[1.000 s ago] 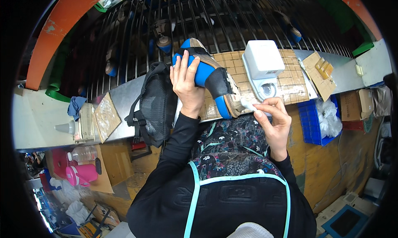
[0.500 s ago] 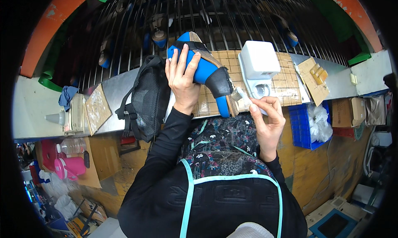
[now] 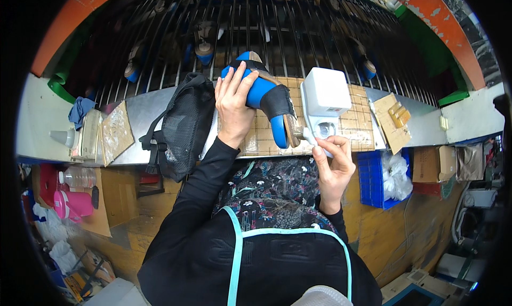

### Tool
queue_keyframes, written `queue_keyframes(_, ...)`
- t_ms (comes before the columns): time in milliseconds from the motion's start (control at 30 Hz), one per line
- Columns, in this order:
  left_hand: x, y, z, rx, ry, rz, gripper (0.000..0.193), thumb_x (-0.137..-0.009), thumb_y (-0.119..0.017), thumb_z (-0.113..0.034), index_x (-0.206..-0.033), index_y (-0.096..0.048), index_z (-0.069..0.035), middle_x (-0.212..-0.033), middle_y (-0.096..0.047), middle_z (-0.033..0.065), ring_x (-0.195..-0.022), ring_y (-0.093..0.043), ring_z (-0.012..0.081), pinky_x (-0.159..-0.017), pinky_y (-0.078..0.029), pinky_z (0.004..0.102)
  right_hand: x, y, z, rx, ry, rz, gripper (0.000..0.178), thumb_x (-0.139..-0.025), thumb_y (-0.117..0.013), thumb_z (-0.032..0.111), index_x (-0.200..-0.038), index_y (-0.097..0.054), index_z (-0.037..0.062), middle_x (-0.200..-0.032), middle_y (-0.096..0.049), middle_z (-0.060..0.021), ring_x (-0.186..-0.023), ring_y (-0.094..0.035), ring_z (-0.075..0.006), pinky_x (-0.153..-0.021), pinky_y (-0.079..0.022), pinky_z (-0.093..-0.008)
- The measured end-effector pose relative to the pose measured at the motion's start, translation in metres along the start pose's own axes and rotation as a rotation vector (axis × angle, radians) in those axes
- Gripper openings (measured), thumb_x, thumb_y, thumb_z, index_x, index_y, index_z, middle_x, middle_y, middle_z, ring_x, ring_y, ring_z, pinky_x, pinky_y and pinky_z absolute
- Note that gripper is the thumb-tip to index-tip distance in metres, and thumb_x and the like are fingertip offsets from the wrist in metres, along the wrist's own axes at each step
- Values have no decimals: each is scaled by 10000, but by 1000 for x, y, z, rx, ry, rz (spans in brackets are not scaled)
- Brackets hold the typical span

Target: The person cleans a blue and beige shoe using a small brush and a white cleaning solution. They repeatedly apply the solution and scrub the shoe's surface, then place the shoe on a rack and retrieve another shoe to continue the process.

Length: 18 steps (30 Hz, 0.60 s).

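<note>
My left hand [image 3: 234,111] is wrapped over a blue shoe last [image 3: 259,94] carrying a sandal upper with black straps [image 3: 278,101] and a tan sole. The last lies tilted, its toe end pointing toward me and its sole side turned to the right. In my right hand [image 3: 337,170], thumb and fingers pinch a small white-handled brush [image 3: 309,137]. Its tip is at the sole's edge near the toe; I cannot tell if it touches. Just beyond the brush stands a white dispenser [image 3: 326,90] with a round cup [image 3: 325,128] at its base.
Cardboard [image 3: 360,126] covers the bench under my work. A black mesh bag [image 3: 188,127] lies left; a board with amber blocks [image 3: 398,115] lies right. Beyond the bench runs a rack of metal bars [image 3: 290,50] with other lasts. A blue crate [image 3: 372,183] holds white plastic bags.
The whole view has shifted a little. My right hand has brought the brush slightly nearer the dispenser's cup, while my left hand keeps its hold on the last.
</note>
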<state>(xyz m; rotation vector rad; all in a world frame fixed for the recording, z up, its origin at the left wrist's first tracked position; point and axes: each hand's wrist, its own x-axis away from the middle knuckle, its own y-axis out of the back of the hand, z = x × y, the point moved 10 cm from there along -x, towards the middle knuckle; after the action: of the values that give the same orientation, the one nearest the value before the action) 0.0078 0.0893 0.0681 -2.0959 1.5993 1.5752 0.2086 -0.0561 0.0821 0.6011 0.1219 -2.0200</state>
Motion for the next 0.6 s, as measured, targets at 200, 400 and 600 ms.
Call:
queue_keyframes(200,-5,-11,-3,85,67,77,607,-620,-760,-6,-1179,-618,-194,-1324,-571,105,-1219,-528,361,-1070,-315,518,-7,4,3,-4,37,-32,192,-786,-740,6,-978,-722,4,-925,-550,-61,-837,-529,-132,-681,-436,-226)
queue_keyframes(400,-12,-19,-19,206,126,216,428,-686,-766,-81,-1085,-614,-88,-1174,-648,160,-1098,-614,339,-1028,-345,557,-27,3,16,-32,160,-16,195,-789,-730,-10,-983,-723,4,-935,-549,-62,-844,-531,-139,-677,-440,-230)
queue_keyframes(600,-12,-21,-34,403,189,335,507,-622,-796,-62,-1089,-601,-90,-906,-696,152,-874,-678,342,-740,-535,353,-48,-1,24,-63,194,42,205,-793,-731,-5,-997,-724,10,-946,-548,-54,-857,-523,-125,-690,-431,-228)
